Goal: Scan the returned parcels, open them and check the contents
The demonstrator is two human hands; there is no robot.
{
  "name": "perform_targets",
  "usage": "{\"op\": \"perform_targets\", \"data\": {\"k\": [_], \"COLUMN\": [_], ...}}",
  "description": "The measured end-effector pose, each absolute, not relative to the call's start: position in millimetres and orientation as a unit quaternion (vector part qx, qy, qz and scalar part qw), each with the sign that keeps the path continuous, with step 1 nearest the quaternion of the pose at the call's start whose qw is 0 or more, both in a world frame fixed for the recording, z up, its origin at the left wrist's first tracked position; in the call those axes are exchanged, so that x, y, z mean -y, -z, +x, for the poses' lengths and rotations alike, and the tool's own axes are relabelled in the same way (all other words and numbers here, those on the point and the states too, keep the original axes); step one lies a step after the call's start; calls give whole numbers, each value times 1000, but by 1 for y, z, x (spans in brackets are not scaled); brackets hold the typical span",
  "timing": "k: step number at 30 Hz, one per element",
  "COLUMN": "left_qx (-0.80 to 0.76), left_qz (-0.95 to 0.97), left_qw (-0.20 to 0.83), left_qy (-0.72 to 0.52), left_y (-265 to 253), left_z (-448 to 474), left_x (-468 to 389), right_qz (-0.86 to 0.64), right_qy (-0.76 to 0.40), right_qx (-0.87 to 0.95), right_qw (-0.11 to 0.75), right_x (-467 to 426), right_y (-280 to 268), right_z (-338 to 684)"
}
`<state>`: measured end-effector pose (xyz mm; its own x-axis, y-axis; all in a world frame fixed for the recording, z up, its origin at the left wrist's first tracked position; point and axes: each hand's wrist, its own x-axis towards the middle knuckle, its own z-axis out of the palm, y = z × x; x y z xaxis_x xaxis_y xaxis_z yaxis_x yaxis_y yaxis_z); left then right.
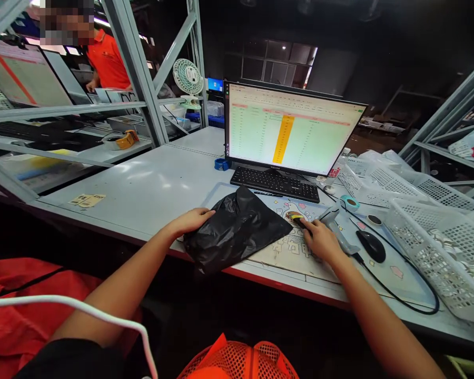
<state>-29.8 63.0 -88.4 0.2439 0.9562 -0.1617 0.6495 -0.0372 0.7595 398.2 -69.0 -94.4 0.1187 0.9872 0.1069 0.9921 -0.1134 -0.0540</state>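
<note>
My left hand (pixel 193 221) grips the left side of a black plastic bag (pixel 239 229). The bag is creased and juts over the table's front edge. To the right of it, my right hand (pixel 322 239) is closed on a small yellow and black tool (pixel 295 216), perhaps a cutter; its exact kind is unclear. The tool is over a printed desk mat (pixel 288 250). Right beside that hand lies a grey barcode scanner (pixel 342 237) with a black cable, partly hidden by the hand.
Behind the bag are a black keyboard (pixel 274 183) and a monitor (pixel 288 131) showing a spreadsheet. A black mouse (pixel 370 246), tape rolls (pixel 349 202) and white plastic baskets (pixel 438 242) are on the right. Metal frame posts (pixel 136 68) rise at left; a co-worker (pixel 108 60) stands beyond.
</note>
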Motion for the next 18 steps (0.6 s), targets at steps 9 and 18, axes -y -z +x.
{"op": "perform_targets", "data": {"k": [9, 18], "left_qx": [-543, -509], "left_qz": [833, 847], "left_qw": [56, 51], "left_qy": [-88, -142], "left_y": [69, 124], "left_z": [31, 40], "left_x": [-76, -81], "right_qz": [-603, -549], "right_qy": [30, -39], "right_qx": [767, 824], "right_qw": [216, 135], "right_x": [35, 10], "right_y": [81, 131], "right_z": [297, 186]}}
